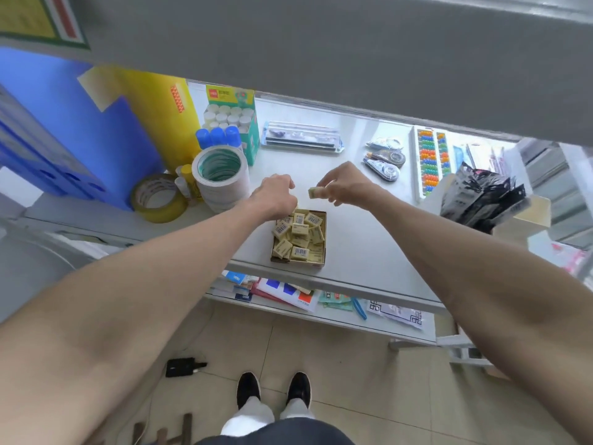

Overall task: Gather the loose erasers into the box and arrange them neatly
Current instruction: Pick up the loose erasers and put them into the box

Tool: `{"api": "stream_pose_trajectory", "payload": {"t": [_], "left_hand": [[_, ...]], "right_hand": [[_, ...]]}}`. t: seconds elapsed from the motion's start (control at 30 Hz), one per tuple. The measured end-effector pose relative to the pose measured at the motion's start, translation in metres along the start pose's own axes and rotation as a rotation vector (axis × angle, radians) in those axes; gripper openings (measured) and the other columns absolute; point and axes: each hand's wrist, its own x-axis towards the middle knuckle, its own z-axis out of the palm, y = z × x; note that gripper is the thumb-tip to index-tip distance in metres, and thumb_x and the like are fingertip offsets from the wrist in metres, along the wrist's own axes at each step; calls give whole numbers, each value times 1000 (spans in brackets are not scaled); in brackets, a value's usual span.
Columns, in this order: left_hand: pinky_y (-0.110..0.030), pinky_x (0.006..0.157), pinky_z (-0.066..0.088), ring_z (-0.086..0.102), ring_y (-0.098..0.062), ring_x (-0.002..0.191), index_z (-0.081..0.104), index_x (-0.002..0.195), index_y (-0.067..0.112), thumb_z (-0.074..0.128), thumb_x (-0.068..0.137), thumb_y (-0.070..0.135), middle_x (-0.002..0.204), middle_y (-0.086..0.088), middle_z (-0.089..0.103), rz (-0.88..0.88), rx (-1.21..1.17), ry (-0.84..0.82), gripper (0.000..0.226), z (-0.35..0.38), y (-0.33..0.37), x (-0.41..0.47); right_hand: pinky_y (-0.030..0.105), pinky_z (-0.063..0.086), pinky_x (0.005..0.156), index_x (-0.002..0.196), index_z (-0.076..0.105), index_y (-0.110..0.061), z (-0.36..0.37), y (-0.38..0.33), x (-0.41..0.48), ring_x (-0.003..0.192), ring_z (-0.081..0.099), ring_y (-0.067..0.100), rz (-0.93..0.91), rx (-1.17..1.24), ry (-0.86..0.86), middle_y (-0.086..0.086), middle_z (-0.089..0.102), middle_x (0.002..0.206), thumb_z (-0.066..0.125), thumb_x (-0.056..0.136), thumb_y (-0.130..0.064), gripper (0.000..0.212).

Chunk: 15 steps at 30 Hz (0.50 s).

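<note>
Many erasers [300, 228] lie jumbled in the box [324, 248] near the front edge of the shelf [369, 245]. The right hand [348, 186] pinches one eraser [313, 192] just beyond the box. The left hand [274, 195] curls its fingers over the box's far corner; whether it holds anything cannot be told.

Head-worn wide-angle camera looks steeply down onto a nearby shelf [369, 239]
</note>
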Motion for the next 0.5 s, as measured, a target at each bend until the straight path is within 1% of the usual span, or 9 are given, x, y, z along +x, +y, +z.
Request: {"api": "stream_pose_trajectory", "payload": {"t": [0.07,0.13,0.2,0.27,0.37,0.43,0.5], "left_hand": [[-43,104,41,47,-25,126,49,134,15,52,87,12,140,-9,46,9,4,3,47,1,3,-5],[-43,105,41,46,-25,126,50,133,14,51,88,11,139,-9,47,44,18,15,46,2,5,-11],[-42,105,41,46,-25,126,50,133,14,50,88,10,138,-9,48,90,32,42,45,3,5,-17],[-41,104,41,47,-24,125,50,133,14,49,88,9,137,-8,49,107,41,73,45,3,5,-21],[-41,102,42,47,-25,124,49,135,15,50,87,9,138,-7,48,80,42,87,48,0,0,-26],[-42,103,41,47,-25,125,49,135,14,49,86,8,138,-7,48,60,36,79,49,-3,-5,-28],[-43,106,39,47,-25,125,50,133,13,48,87,8,138,-8,49,47,11,80,47,-6,-11,-29]], "right_hand": [[17,51,51,100,74,-1,0,-1,-7,68,65,15,35,16,-63,8,69,77,79,83,-22,27],[19,54,55,102,74,-4,0,-3,-15,73,69,17,68,37,-142,8,72,82,78,84,-20,24],[21,55,58,98,74,-6,3,-5,-21,76,71,19,68,40,-184,9,73,82,80,81,-15,20],[22,57,59,93,74,-5,9,-6,-23,76,73,21,51,58,-185,9,74,80,81,79,-11,17],[24,59,61,88,75,-4,18,-7,-21,73,72,24,11,79,-160,11,72,76,80,80,-7,11],[24,56,59,87,75,-5,20,-8,-19,70,69,21,-17,28,-149,9,72,75,80,79,-10,11],[23,53,55,89,76,-5,17,-7,-15,68,65,18,-26,-40,-149,10,72,78,80,80,-15,14]]}}
